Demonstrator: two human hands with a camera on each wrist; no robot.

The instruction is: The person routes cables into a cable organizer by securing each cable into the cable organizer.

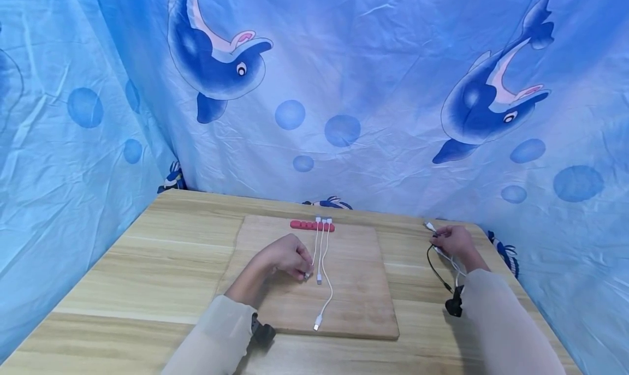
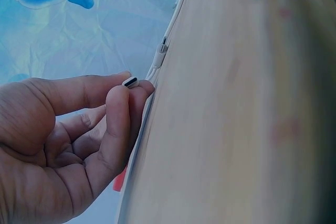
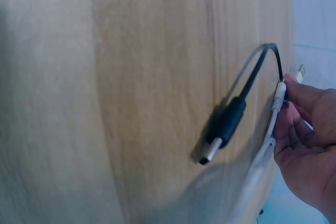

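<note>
A red cable holder (image 1: 303, 225) lies at the far edge of a wooden board, with white cables (image 1: 326, 255) running from its right half toward me. One cable's connector (image 2: 130, 82) is pinched between the thumb and fingers of my left hand (image 1: 290, 256), low over the board. Two other white connectors (image 1: 316, 325) lie to the right of that hand. At the table's right side, my right hand (image 1: 454, 240) grips a bunch of cables. From it loops a black cable (image 1: 432, 263) with a metal-tipped plug (image 3: 231, 121); white plugs (image 3: 280, 94) show at the fingers.
The square wooden board (image 1: 358, 293) sits on a wood-grain table (image 1: 147, 277). A blue dolphin-print curtain (image 1: 393, 91) hangs behind and along the sides. Blue-and-white tasselled cords (image 1: 506, 255) are at the table's edges.
</note>
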